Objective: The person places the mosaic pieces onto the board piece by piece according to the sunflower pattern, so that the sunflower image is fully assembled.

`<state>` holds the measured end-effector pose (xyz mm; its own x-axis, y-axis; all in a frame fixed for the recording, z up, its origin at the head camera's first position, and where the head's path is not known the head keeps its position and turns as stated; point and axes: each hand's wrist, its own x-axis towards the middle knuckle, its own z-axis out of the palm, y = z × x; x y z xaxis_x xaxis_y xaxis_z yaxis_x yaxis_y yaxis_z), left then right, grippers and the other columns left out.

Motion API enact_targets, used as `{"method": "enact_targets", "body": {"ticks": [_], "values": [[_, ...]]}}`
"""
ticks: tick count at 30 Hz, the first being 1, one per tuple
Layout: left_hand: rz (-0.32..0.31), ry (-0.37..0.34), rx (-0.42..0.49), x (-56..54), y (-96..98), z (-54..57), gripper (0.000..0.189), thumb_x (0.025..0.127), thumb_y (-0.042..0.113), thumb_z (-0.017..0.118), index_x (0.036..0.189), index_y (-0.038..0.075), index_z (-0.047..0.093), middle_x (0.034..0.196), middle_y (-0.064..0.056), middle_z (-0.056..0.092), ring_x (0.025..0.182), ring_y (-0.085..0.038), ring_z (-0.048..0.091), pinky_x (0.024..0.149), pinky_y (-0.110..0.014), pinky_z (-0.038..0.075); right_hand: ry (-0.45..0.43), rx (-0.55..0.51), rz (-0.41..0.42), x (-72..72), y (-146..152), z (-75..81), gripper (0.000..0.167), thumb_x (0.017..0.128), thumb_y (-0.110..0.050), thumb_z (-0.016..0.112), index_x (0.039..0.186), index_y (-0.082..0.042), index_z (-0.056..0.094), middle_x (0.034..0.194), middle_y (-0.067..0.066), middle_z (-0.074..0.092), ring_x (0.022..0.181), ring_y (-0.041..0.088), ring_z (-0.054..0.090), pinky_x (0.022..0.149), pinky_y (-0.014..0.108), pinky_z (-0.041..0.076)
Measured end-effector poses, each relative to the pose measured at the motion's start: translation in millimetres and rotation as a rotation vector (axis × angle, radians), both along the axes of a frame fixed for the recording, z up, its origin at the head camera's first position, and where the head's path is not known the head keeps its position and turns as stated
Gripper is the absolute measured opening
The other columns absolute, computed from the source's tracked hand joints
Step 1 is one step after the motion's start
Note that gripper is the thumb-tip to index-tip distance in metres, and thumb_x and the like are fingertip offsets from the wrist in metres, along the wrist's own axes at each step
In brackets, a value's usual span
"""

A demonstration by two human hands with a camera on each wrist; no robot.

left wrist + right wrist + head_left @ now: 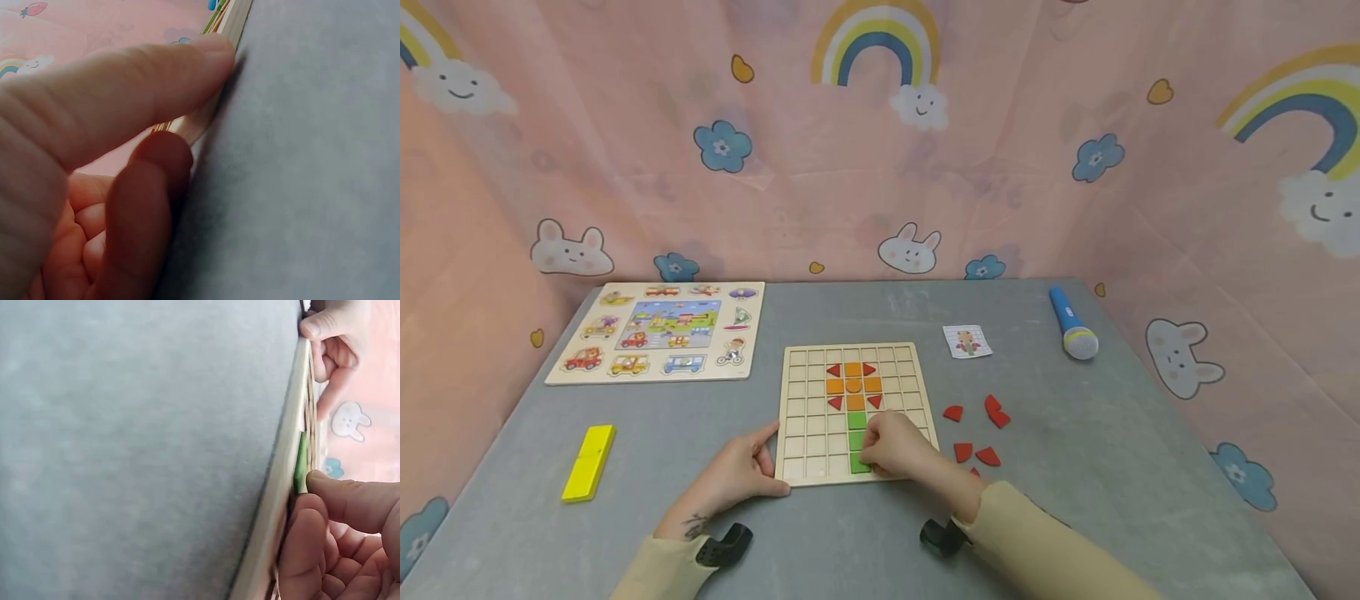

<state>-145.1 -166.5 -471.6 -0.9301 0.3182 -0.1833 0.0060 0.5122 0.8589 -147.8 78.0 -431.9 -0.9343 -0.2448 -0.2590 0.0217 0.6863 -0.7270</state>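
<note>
A square wooden grid board lies on the table with coloured pieces set in its cells. My left hand holds its near left corner, thumb against the edge and the other fingers bent at the side. Orange squares form a cross around an orange round piece, with red triangles at its corners. Below runs a column of green squares. At the lowest green square, my right hand pinches its right side between thumb and forefinger; in the right wrist view its green edge shows beside the thumb.
Several loose red pieces lie right of the board. Behind them are a small picture card and a blue toy microphone. A vehicle puzzle board lies at the back left, and a yellow block at the left.
</note>
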Motion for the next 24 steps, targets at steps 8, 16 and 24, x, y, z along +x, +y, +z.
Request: {"method": "enact_targets", "body": {"ticks": [8,16,24], "values": [[0.000,-0.005,0.008,0.2,0.2,0.8,0.100,0.056,0.002,0.084,0.141,-0.005,0.032,0.063,-0.004,0.053,0.049,-0.011,0.043,0.043,-0.023,0.034,0.192,0.183,-0.032,-13.5,26,9.2,0.014,0.078,-0.009,0.068,0.065,-0.008,0.062,0.063,0.000,0.053,0.061,0.014,0.046,0.053,0.026,0.036],[-0.009,-0.007,0.014,0.5,0.2,1.1,0.100,0.056,0.004,0.085,0.141,-0.006,0.031,0.063,-0.005,0.052,0.049,-0.011,0.043,0.043,-0.023,0.033,0.171,0.506,-0.114,-31.7,88,12.9,0.014,0.082,-0.011,0.064,0.093,-0.002,0.067,0.089,0.009,0.065,0.078,0.022,0.059,0.068,0.039,0.047],[-0.004,-0.007,0.011,0.8,0.8,2.2,0.101,0.056,0.004,0.085,0.140,-0.006,0.031,0.064,-0.004,0.052,0.050,-0.011,0.043,0.044,-0.023,0.033,0.124,0.509,-0.081,-34.5,108,0.5,0.010,0.078,-0.003,0.067,0.087,0.000,0.064,0.080,0.009,0.059,0.072,0.022,0.052,0.067,0.036,0.045]]}}
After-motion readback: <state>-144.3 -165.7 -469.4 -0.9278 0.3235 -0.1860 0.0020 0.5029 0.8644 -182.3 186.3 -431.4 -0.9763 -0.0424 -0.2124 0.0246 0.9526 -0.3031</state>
